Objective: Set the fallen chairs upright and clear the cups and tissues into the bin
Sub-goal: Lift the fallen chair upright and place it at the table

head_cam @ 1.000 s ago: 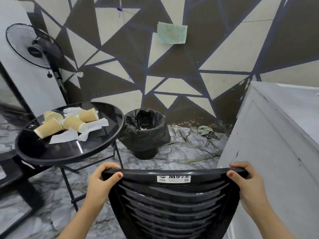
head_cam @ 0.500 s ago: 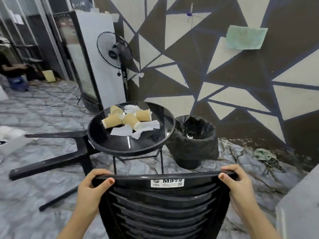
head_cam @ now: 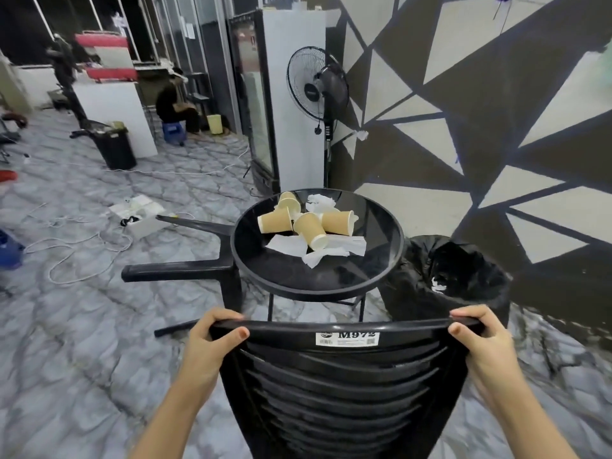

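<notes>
A black plastic chair (head_cam: 344, 385) stands in front of me, its slatted back toward the camera. My left hand (head_cam: 212, 339) grips the left end of its top rail, and my right hand (head_cam: 480, 339) grips the right end. Beyond it stands a round black table (head_cam: 374, 270) with several tan paper cups (head_cam: 309, 226) lying on their sides among white tissues (head_cam: 331, 248). A second black chair (head_cam: 185, 270) lies toppled on the floor left of the table. A bin lined with a black bag (head_cam: 457, 276) sits right of the table.
A standing fan (head_cam: 318, 84) and a glass-door fridge (head_cam: 265, 94) stand behind the table by the patterned wall. White cables (head_cam: 82, 246) and a white box (head_cam: 139, 213) lie on the marble floor at left. Another black bin (head_cam: 114, 147) and a seated person (head_cam: 175, 104) are far back.
The view has swung left, so the table and bin now sit further right and the fallen chair and room have appeared. Both hands keep their hold on the chair back.
</notes>
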A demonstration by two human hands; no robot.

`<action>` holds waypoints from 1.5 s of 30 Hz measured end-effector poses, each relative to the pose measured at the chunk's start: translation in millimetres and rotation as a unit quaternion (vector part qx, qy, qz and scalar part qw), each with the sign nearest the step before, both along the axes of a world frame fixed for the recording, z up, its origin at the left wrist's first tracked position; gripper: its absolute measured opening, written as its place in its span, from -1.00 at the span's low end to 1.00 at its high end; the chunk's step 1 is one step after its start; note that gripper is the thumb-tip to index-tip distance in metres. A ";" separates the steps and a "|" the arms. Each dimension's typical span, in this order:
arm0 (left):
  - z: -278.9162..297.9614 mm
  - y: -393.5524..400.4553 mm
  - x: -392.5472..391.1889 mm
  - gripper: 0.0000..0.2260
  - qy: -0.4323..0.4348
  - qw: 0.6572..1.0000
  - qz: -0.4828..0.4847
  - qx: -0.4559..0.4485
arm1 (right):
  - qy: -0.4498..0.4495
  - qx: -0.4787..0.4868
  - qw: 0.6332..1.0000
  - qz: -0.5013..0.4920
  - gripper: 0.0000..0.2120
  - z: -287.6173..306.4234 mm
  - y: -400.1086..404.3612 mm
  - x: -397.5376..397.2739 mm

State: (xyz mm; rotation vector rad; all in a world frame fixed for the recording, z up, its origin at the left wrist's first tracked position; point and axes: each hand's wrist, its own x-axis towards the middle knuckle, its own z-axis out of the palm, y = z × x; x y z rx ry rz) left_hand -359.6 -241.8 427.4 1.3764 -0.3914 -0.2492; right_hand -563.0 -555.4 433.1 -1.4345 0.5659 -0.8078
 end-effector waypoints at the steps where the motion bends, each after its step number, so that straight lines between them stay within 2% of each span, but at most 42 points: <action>1: -1.7 -3.5 0.7 -0.77 0.000 1.000 -0.001 -0.004 | -0.006 -0.004 1.000 0.002 -0.35 0.3 -4.8 2.5; 2: -3.2 -7.1 1.5 -0.77 0.000 1.000 -0.001 -0.005 | -0.009 -0.008 1.000 0.006 -0.40 -0.8 -10.5 4.3; 5: -8.0 -16.1 3.2 -0.73 -0.004 1.000 -0.020 0.006 | -0.022 0.029 0.999 0.041 -0.77 -12.2 -25.7 1.2; 6: -11.5 -17.4 3.4 -0.67 -0.010 0.999 -0.033 0.019 | -0.014 0.032 0.998 0.048 -0.75 -20.6 -28.7 -2.0; 8: -20.5 -14.4 1.4 -0.55 -0.004 0.998 -0.044 0.041 | 0.008 0.027 0.998 0.047 -0.47 -36.1 -24.2 -9.6; 10: -30.1 -1.6 3.5 -0.50 0.010 0.998 -0.041 0.050 | 0.023 0.026 0.998 0.049 -0.35 -49.8 -14.8 -14.6; 12: -36.7 13.9 4.3 -0.48 0.024 0.996 -0.046 0.067 | 0.036 0.019 0.997 0.070 -0.42 -54.3 -4.0 -16.7; 14: -40.5 22.8 -0.1 -0.43 0.034 0.995 -0.050 0.081 | 0.036 0.019 0.995 0.093 -0.62 -55.6 -1.1 -17.2; 15: -41.8 24.6 -3.5 -0.39 0.037 0.995 -0.048 0.081 | 0.029 0.020 0.994 0.102 -0.64 -54.9 -1.9 -18.0; 20: -48.6 26.9 -15.2 -0.44 0.039 0.996 -0.047 0.066 | 0.059 0.015 0.989 0.133 -0.45 -50.3 -3.7 -33.3; 23: -48.9 24.1 -8.1 -0.41 0.039 0.996 -0.047 0.061 | 0.073 0.013 0.991 0.107 -0.32 -55.6 2.0 -44.3; 28: -36.6 11.1 24.3 -0.55 0.017 0.992 -0.102 0.078 | 0.080 0.014 0.995 0.052 -0.34 -61.8 25.8 -49.7; 30: -36.2 16.1 37.1 -0.61 0.015 0.990 -0.111 0.083 | 0.084 0.007 0.995 0.052 -0.42 -59.0 34.8 -40.7; 33: -47.1 34.8 47.2 -0.49 0.032 0.993 -0.093 0.072 | 0.102 0.011 0.990 0.094 -0.68 -55.7 43.6 -25.5; 37: -61.5 50.4 44.0 -0.43 0.041 0.994 -0.062 0.080 | 0.108 0.013 0.988 0.112 -0.42 -54.3 40.9 -17.9; 41: -71.4 47.4 18.8 -0.25 0.041 0.996 -0.019 0.073 | 0.105 0.012 0.983 0.149 -0.47 -47.9 19.1 -7.6; 42: -73.8 45.4 13.8 -0.27 0.043 0.996 -0.011 0.072 | 0.107 0.015 0.981 0.164 -0.51 -45.3 12.3 -4.5; 45: -73.5 36.7 7.0 -0.59 0.054 0.996 0.003 0.066 | 0.132 0.007 0.971 0.197 -0.60 -38.5 -7.1 0.6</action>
